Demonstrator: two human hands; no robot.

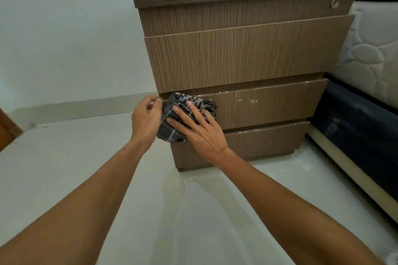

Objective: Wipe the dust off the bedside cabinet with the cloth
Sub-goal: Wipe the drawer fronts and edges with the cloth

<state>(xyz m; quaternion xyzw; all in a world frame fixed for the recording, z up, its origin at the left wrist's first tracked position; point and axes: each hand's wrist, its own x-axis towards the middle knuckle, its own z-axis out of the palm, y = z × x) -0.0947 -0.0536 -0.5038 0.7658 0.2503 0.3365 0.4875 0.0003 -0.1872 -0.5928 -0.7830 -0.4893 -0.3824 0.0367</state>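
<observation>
A brown wood-grain bedside cabinet (247, 58) with several drawer fronts stands against the pale wall. A dark checked cloth (172, 129) is pressed against the left end of the third drawer front (269, 105). My right hand (198, 129) lies flat on the cloth with fingers spread and straight. My left hand (145, 117) sits just left of the cloth at the drawer's left edge, its fingers curled round that edge. Pale dust specks show on the drawer front to the right of the cloth.
A bed with a quilted white mattress (370, 49) and dark base (355, 135) stands right of the cabinet. Pale tiled floor (86, 168) spreads in front. A wooden door edge (6, 129) shows at far left. A round metal lock (334, 3) sits on the top drawer.
</observation>
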